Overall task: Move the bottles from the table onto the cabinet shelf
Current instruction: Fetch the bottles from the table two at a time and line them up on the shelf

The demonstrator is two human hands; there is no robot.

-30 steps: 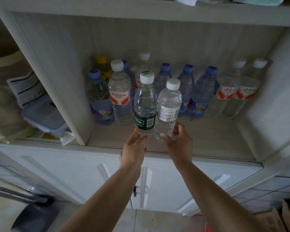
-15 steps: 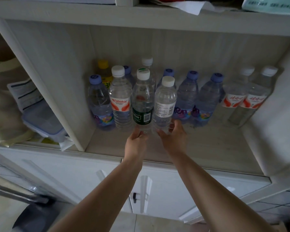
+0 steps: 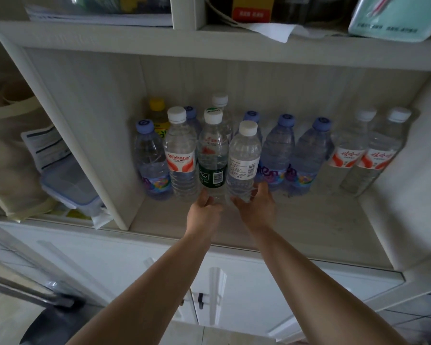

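Bottles (image 3: 213, 155) stand on cabinet shelf (image 3: 309, 220); hands grip two.

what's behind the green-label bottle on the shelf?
Directly behind the green-label bottle stands another bottle: its white cap shows above, and a red label shows through the clear plastic. The rest of it is covered. The left hand grips the green-label bottle's base.

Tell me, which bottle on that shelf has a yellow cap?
The yellow-capped bottle at the back left of the cabinet shelf, partly hidden behind the Wahaha bottle. Every other cap is white or blue-purple.
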